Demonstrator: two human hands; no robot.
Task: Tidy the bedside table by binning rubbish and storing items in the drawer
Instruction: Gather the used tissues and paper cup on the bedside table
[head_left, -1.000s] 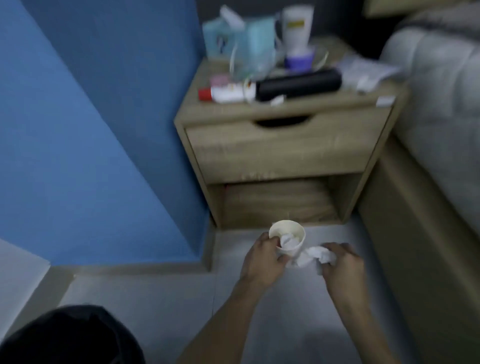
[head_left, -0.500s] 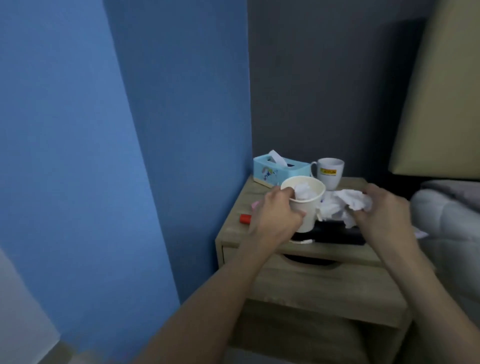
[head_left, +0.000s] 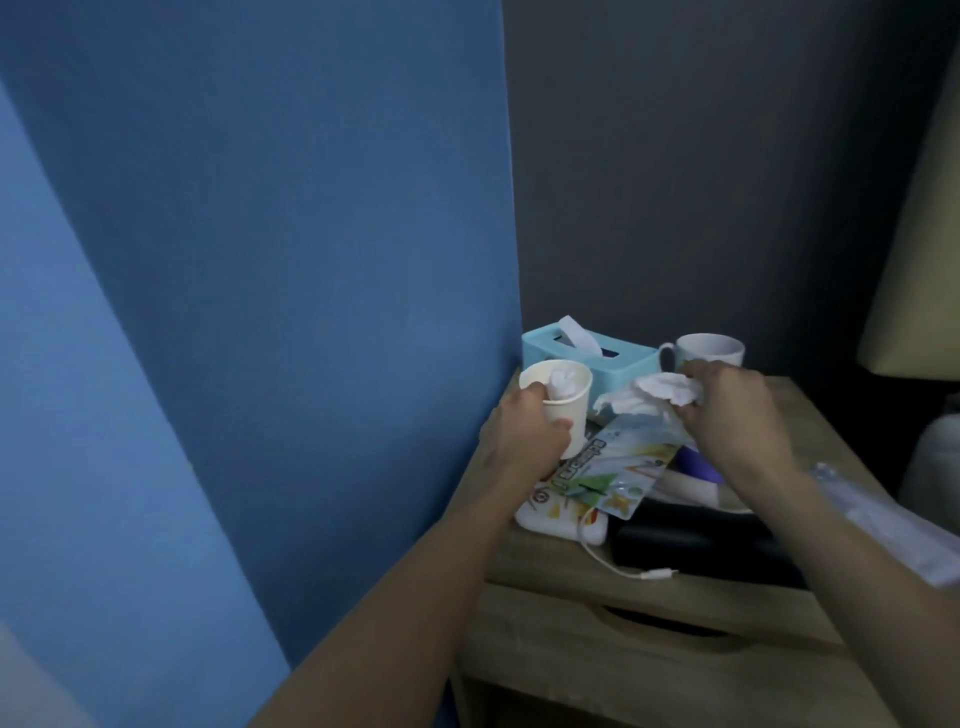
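Left hand (head_left: 519, 441) and right hand (head_left: 737, 415), both bare, on long uncovered forearms (head_left: 415, 597).

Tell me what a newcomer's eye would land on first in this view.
Two hands close together over the cluttered bedside table: the left hand grips a tissue-stuffed paper cup, and the right hand pinches a crumpled white tissue beside it. Just below them a colourful packet slants across the clutter, with a pale blue tissue box and a white mug behind. The big blue wall fills the left half.
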